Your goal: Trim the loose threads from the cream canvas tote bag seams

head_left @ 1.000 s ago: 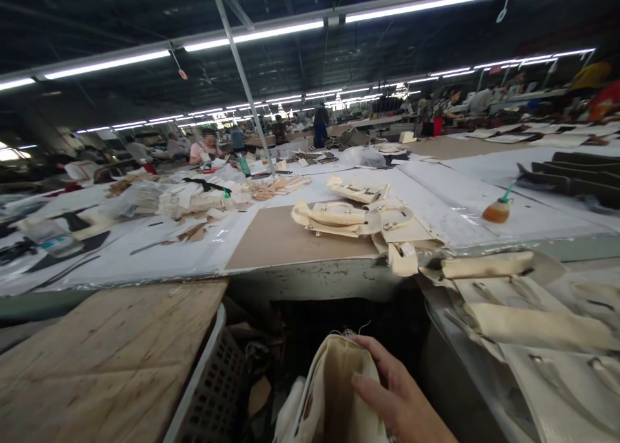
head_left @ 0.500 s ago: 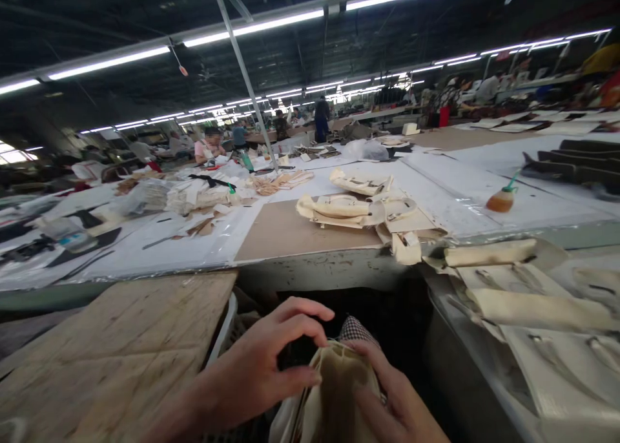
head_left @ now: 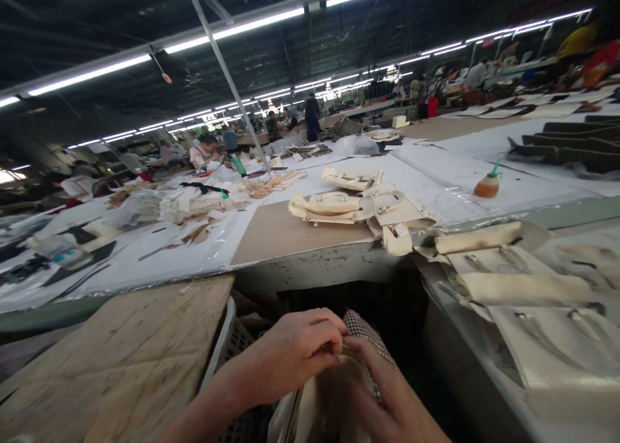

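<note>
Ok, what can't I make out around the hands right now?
All in the head view:
Left hand: whether it grips anything is hidden by its curled fingers.
Right hand: thumb blurred.
Cream piece: lower end cut off by the bottom edge.
Checked fabric: lower part hidden behind the right hand.
Basket: partly hidden by the left forearm.

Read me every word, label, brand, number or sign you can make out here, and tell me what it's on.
No readable text anywhere.
Clear plastic container: blue marking, too blurred to read.
White patch at the table's front edge: possibly a label, too small to read.
Cream bag piece in both hands: no lettering visible.
</note>
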Available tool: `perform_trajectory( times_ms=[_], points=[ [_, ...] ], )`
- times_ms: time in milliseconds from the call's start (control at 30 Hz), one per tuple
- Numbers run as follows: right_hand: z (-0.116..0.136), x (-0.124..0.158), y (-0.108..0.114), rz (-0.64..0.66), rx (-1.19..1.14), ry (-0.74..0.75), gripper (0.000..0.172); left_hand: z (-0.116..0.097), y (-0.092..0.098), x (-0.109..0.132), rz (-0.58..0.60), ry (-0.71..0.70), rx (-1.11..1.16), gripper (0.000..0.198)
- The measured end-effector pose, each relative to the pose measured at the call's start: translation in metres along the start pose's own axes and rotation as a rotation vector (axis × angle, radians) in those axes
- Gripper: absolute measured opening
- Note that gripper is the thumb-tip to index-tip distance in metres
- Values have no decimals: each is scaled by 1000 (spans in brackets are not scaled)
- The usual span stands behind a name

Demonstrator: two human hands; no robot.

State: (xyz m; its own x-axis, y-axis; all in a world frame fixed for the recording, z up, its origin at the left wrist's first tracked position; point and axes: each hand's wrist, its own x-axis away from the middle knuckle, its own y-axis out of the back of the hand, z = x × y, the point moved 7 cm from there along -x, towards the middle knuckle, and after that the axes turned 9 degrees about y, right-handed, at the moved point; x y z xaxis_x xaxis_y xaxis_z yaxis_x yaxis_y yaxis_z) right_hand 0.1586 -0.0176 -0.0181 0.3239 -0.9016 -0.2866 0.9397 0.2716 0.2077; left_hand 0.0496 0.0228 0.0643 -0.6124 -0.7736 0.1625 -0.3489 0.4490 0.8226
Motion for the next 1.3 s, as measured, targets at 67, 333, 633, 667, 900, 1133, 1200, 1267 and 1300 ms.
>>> perform_trajectory(
  times_ms=[67,333,633,667,900,1133,1200,1267,1300],
  points=[
    [1,-1,-1,-3,-5,-13,41,0,0,0,-28,8,18,19],
    [2,-6,-4,-35,-54,-27,36,9,-5,2,-214,56,60,22],
    [5,-10,-3,12,-40,-63,34,22,-11,5,-310,48,81,16],
    [6,-10,-2,21,-33,-69,34,24,-11,4,-311,47,83,16],
    [4,-10,0,49,-27,-91,31,34,-9,-4,-243,234,250,23],
    [7,-12,0,78,41,-24,23,39,-11,-11,-105,400,550,25],
    [10,-16,-1,114,74,-7,16,41,-14,-11,-72,415,584,25],
    [11,-19,-2,150,104,-25,14,42,-16,-7,-62,427,568,22],
    [10,-20,-2,162,104,-37,14,43,-17,-4,-68,435,551,21]
  ],
)
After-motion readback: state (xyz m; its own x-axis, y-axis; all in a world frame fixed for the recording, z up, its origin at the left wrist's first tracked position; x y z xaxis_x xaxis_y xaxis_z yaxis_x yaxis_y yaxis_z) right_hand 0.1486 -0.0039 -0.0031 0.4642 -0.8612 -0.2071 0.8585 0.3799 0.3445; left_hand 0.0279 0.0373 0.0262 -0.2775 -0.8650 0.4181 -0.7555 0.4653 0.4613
